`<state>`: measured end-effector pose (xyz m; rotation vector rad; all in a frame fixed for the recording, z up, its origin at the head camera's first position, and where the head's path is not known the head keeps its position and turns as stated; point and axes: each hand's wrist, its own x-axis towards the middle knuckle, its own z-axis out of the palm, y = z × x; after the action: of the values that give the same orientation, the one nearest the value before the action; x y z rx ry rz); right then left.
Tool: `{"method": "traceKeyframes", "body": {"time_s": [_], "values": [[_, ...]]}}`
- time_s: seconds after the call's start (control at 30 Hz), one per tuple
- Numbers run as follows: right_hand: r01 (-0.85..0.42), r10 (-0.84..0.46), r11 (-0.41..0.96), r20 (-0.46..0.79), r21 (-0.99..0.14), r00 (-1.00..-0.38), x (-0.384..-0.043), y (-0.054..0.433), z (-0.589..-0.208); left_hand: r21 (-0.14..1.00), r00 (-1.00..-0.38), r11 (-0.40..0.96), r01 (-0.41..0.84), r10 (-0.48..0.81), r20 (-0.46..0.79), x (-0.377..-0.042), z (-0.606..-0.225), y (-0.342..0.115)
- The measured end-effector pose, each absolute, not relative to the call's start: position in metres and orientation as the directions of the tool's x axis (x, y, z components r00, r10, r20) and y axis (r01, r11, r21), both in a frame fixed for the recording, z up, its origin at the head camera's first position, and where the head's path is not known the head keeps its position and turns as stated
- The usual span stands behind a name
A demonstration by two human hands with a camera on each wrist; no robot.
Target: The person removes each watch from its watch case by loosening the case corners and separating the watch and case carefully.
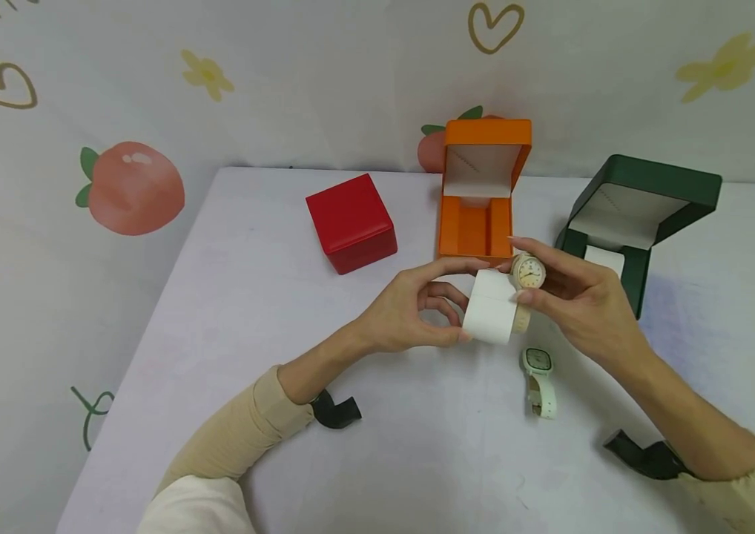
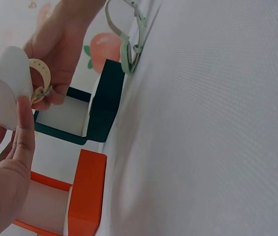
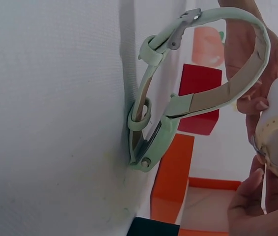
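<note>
My left hand (image 1: 404, 311) grips a white watch cushion (image 1: 489, 310) between thumb and fingers, above the table in front of the orange box. At the cushion's right end, my right hand (image 1: 584, 300) pinches a cream wristwatch (image 1: 528, 273) with a round dial. Its strap is closed in a loop; in the right wrist view the cushion's end shows through that loop (image 3: 271, 125). Whether the strap reaches around the cushion, I cannot tell. A pale green wristwatch (image 1: 543, 393) with a squarish dial lies on the table below the right hand, its strap fastened.
Behind the hands, an orange watch box (image 1: 488, 132) stands with its lid raised and a bare orange slot inside. To its right is an open dark green box (image 1: 671, 182) with a white cushion (image 1: 604, 258) in it. A closed red box (image 1: 351, 219) sits left on the white table (image 1: 251, 245).
</note>
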<state>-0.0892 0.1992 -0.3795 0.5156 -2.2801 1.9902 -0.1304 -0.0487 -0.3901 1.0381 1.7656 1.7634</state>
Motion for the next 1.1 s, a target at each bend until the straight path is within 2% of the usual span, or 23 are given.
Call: {"method": "traceKeyframes", "body": {"time_s": [0.27,0.63,0.8,0.93,1.03,1.1], "values": [[-0.337,-0.160,0.050,0.325,-0.940,-0.932,-0.091,0.200,-0.382,0.981,-0.616,-0.093,0.172,0.767,0.181,-0.131,-0.389,-0.050],[-0.337,-0.146,-0.106,0.350,-0.936,-0.925,-0.095,0.201,-0.382,0.980,-0.599,-0.083,0.179,0.781,0.175,-0.131,-0.389,-0.054],[-0.313,-0.128,0.016,0.309,-0.949,-0.942,-0.093,0.202,-0.378,0.981,-0.582,-0.062,0.181,0.797,0.158,-0.130,-0.390,-0.055],[-0.315,-0.119,0.181,0.297,-0.932,-0.947,-0.091,0.201,-0.375,0.983,-0.569,-0.059,0.173,0.809,0.149,-0.130,-0.390,-0.057],[-0.329,-0.113,0.221,0.311,-0.918,-0.944,-0.090,0.201,-0.374,0.984,-0.559,-0.051,0.169,0.818,0.138,-0.130,-0.390,-0.059],[-0.338,-0.109,0.192,0.323,-0.921,-0.940,-0.091,0.202,-0.374,0.986,-0.554,-0.041,0.163,0.823,0.126,-0.130,-0.390,-0.061]]}}
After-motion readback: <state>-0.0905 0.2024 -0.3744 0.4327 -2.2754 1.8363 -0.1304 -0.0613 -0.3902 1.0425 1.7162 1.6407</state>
